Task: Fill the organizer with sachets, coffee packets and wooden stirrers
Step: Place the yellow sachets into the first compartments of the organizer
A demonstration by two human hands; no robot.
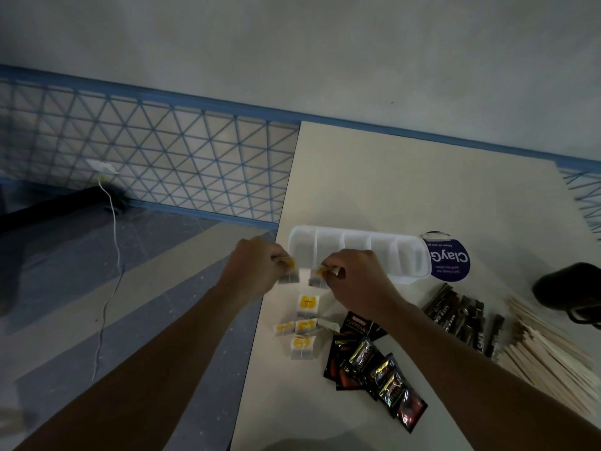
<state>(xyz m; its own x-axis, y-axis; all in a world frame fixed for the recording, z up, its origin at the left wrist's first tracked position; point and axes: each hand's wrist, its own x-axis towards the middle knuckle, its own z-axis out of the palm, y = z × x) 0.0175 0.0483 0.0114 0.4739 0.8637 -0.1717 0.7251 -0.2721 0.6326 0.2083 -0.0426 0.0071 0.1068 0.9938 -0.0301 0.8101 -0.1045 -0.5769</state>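
A white plastic organizer (357, 237) with several compartments lies across the table's left part. My left hand (257, 268) pinches a yellow-tagged tea sachet (289, 273) just in front of the organizer's left end. My right hand (357, 278) pinches another sachet (317, 277) beside it. Several more sachets (304, 323) lie on the table below my hands. Dark coffee packets (374, 369) are scattered to their right, dark stick packets (461, 317) further right. Wooden stirrers (546, 349) are piled at the right edge.
A round purple label (450, 258) lies at the organizer's right end. A black object (569, 288) sits at the far right. The table's left edge (260, 320) runs right under my left hand, with floor and a white cable (110, 255) below.
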